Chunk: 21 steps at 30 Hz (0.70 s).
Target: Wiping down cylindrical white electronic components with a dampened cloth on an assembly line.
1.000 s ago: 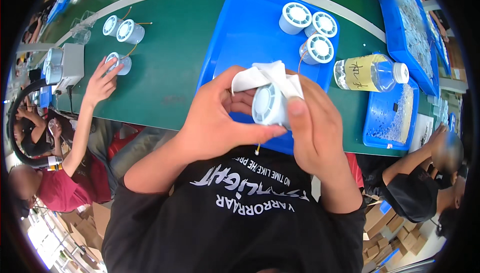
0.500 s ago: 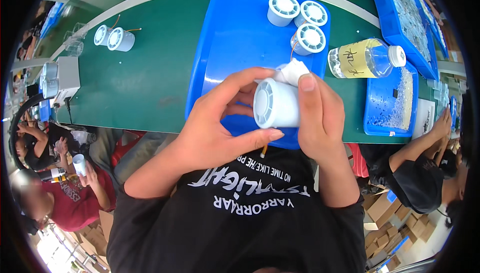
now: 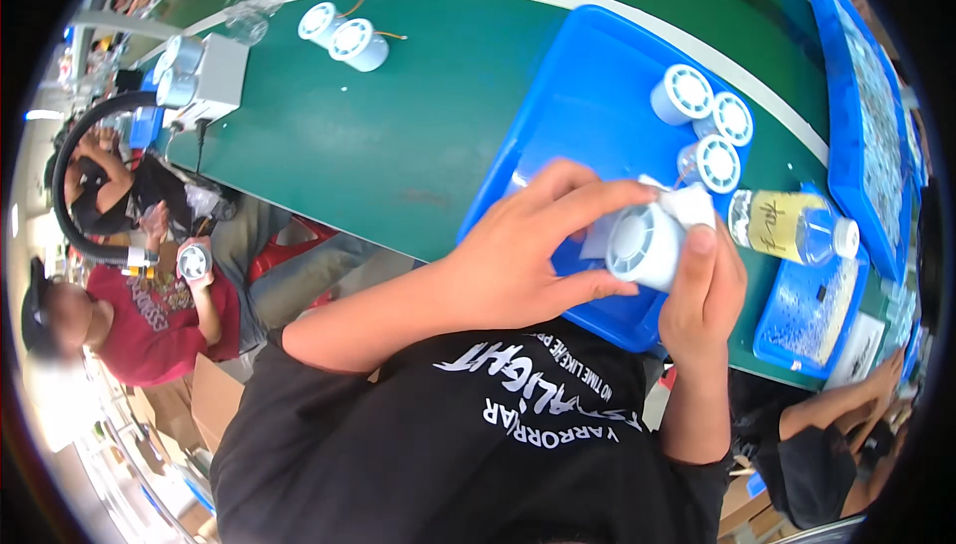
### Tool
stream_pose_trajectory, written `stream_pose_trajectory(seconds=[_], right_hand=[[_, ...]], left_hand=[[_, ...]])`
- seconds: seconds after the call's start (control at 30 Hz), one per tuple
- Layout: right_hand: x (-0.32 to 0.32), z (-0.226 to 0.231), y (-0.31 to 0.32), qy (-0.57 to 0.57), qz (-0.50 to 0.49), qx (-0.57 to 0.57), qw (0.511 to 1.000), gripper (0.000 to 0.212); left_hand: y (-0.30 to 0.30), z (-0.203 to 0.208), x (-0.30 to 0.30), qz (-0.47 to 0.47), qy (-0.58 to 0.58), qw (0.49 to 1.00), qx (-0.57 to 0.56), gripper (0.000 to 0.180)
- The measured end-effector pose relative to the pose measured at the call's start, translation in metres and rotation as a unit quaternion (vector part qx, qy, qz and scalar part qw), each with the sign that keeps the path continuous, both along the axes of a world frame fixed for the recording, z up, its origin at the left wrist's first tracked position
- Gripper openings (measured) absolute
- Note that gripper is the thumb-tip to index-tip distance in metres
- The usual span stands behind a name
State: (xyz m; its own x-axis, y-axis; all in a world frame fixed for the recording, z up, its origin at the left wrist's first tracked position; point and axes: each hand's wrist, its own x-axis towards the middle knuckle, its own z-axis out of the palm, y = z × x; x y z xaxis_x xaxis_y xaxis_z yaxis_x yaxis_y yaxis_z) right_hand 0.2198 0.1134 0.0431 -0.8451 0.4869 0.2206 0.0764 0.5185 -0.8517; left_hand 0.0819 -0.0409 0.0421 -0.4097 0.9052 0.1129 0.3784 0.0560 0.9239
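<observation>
Head view: cup [image 3: 645, 247] held over the tray [image 3: 596, 111], white cloth [image 3: 689, 204] against it. Apparent step: wiping; the next move likely calls for a steady grip. Right hand [image 3: 705, 295] holds cup and cloth, thumb extended; left hand [image 3: 533, 250] arches wide around the cup, contact unclear.

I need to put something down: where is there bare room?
The widest patch is green tabletop between the grey box and large blue tray, nearer than two cylinders. The tray's far left, beyond the left hand, is also bare. Crowded: the right, with three cylinders, bottle and small tray.
</observation>
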Motion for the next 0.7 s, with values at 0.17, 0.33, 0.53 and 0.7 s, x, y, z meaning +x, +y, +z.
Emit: stream_pose_trajectory(seconds=[0.17, 0.33, 0.53, 0.7], right_hand=[[-0.014, -0.005, -0.004, 0.036, 0.042, 0.233, 0.971, 0.030], [-0.010, 0.015, -0.027, 0.042, 0.096, 0.304, 0.947, 0.047], [-0.033, 0.030, -0.004, -0.156, 0.103, -0.127, 0.974, 0.041], [-0.027, -0.001, 0.013, -0.036, -0.082, -0.379, 0.921, 0.052]], left_hand=[[-0.002, 0.006, 0.000, 0.003, -0.485, 0.874, -0.031, 0.067], [-0.010, 0.005, -0.003, 0.031, -0.412, 0.908, 0.066, 0.067], [-0.018, -0.007, -0.007, 0.020, -0.099, 0.990, 0.101, 0.067], [-0.024, -0.010, -0.025, -0.070, -0.034, 0.987, 0.138, 0.069]])
